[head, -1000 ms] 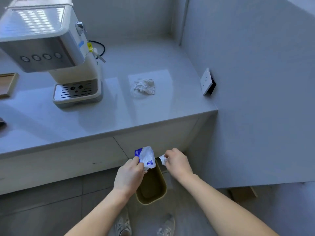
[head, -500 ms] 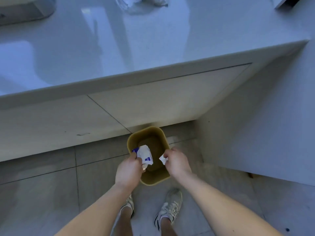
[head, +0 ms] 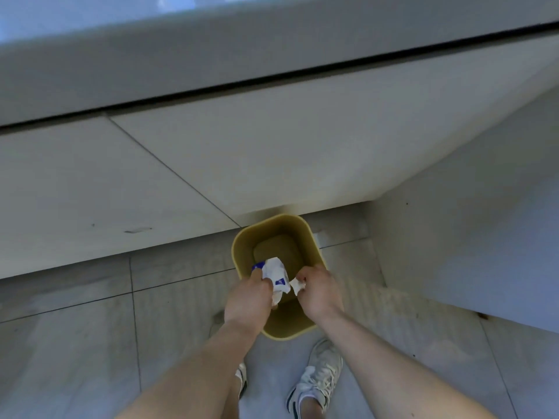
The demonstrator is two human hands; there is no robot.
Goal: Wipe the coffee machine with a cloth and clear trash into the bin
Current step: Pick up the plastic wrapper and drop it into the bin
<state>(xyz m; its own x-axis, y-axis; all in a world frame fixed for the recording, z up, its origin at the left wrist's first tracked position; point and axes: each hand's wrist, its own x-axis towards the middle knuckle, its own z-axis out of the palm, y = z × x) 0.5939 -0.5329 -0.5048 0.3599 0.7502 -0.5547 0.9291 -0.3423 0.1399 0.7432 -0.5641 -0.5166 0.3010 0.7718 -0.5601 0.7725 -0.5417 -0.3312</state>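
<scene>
A small olive-yellow bin [head: 242, 240] stands on the tiled floor against the cabinet base. Both my hands hover over its near half. My left hand [head: 249, 300] is closed around a crumpled white and blue wrapper [head: 276, 272], which sticks up above the bin's opening. My right hand [head: 320, 293] pinches a small white paper scrap [head: 297, 286] between thumb and fingers, just right of the wrapper. The bin's inside looks bare at the bottom. The coffee machine and the cloth are out of view.
The counter edge [head: 211, 68] overhangs at the top, with pale cabinet fronts [head: 272, 152] below. A wall panel [head: 484, 222] closes off the right side. My two feet in white sneakers [head: 317, 376] stand just behind the bin on grey floor tiles.
My view has tipped down from the countertop to the floor; the coffee machine and cloth left the frame. Both hands have lowered over the bin, still holding the wrapper and the scrap.
</scene>
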